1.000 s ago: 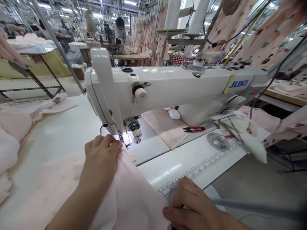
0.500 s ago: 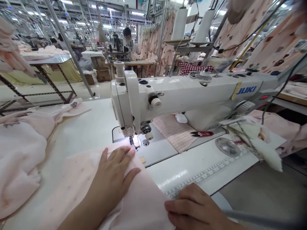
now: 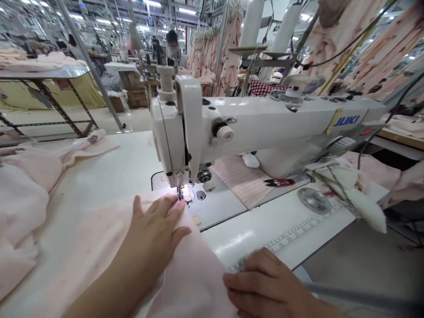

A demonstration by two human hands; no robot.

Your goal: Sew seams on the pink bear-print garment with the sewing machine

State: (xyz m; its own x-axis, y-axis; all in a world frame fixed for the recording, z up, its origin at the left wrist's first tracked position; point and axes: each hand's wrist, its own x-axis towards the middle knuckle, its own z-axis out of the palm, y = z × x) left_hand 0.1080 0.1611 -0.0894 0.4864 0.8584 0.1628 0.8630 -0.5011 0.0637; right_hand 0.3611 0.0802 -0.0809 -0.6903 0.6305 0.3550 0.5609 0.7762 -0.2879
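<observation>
Pale pink fabric (image 3: 195, 265) lies on the sewing table, with its far edge by the lit presser foot (image 3: 180, 193) of a white sewing machine (image 3: 265, 128). My left hand (image 3: 150, 240) rests flat on this cloth, fingers spread, the fingertips just short of the foot. At the fabric's right edge, my right hand (image 3: 270, 282) is closed with the cloth between thumb and fingers, beside the printed ruler (image 3: 288, 236). Part of the fabric is hidden under my left hand and forearm.
Red thread snips (image 3: 281, 182), a white earbud case (image 3: 251, 160) and checked cloth (image 3: 240, 179) lie under the machine arm. A clear round dish (image 3: 314, 200) sits at right. More pink fabric (image 3: 23, 212) is heaped at left. A person (image 3: 172, 48) is in the background.
The view has shifted slightly, so the machine sits a little differently in frame. My left hand has edged forward with the fabric toward the presser foot. My right hand keeps its grip.
</observation>
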